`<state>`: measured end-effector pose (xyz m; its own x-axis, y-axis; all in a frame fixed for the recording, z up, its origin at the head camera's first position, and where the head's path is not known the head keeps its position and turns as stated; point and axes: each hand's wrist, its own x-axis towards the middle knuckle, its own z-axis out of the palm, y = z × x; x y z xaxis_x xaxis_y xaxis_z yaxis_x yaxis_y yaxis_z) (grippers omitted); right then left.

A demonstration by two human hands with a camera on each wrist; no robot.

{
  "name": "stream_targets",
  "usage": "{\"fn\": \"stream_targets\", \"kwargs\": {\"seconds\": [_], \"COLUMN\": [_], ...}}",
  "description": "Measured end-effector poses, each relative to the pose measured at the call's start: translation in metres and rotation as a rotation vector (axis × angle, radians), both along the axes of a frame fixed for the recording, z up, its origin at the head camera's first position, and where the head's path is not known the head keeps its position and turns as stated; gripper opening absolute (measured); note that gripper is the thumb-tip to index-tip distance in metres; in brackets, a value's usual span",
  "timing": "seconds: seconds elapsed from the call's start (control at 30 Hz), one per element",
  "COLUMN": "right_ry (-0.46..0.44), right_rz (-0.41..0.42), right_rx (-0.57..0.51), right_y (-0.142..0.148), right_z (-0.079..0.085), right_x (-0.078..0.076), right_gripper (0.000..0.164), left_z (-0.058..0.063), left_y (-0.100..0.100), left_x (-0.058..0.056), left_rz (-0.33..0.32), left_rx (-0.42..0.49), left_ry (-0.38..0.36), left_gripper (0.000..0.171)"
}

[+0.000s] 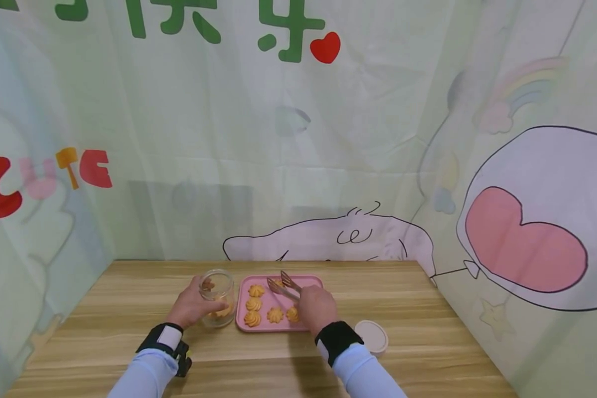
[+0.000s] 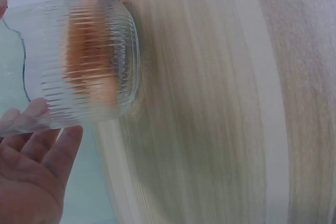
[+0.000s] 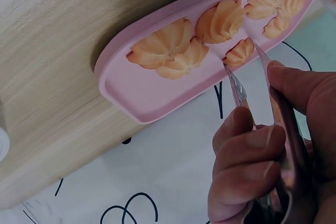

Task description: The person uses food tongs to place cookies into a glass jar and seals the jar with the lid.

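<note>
My left hand [image 1: 191,304] grips a clear glass jar [image 1: 218,281] standing on the table, thumb and fingers on either side of it. Ribbed walls show in the left wrist view, with golden cookies [image 2: 89,56] at the jar's bottom. In my right hand [image 1: 318,307] is a pair of metal tongs [image 1: 286,293], held over a pink tray [image 1: 249,330]. Several swirl-shaped cookies [image 3: 220,22] lie on that tray. The parted tong tips stand on either side of one small cookie [image 3: 240,52] near the tray's far edge.
A round whitish lid-like disc [image 1: 372,336] lies on the wood-grain table [image 1: 249,370], right of the tray and beside my right wrist. Behind the table's back edge hangs a printed curtain [image 1: 189,138], which also runs along both sides.
</note>
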<state>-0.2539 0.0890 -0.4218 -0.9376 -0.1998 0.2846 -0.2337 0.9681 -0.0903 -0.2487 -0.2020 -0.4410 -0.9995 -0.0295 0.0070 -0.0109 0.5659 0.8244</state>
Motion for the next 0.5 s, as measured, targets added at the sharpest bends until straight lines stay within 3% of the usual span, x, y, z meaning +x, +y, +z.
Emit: {"fn": "stream_targets", "kwargs": {"seconds": [0.33, 0.5], "right_ry": [-0.063, -0.051], "right_rz": [-0.026, -0.039], "right_rx": [-0.053, -0.056], "right_y": [0.0029, 0.0031], "right_z": [-0.0014, -0.0058], "right_x": [0.0017, 0.0034], "right_gripper": [0.03, 0.031], "left_z": [0.0005, 0.0001], "left_y": [0.0002, -0.0001], "left_x": [-0.0001, 0.0], "left_rz": [-0.003, -0.002], "left_rx": [-0.001, 0.0], "left_ry": [-0.001, -0.001], "left_gripper": [0.09, 0.089]}}
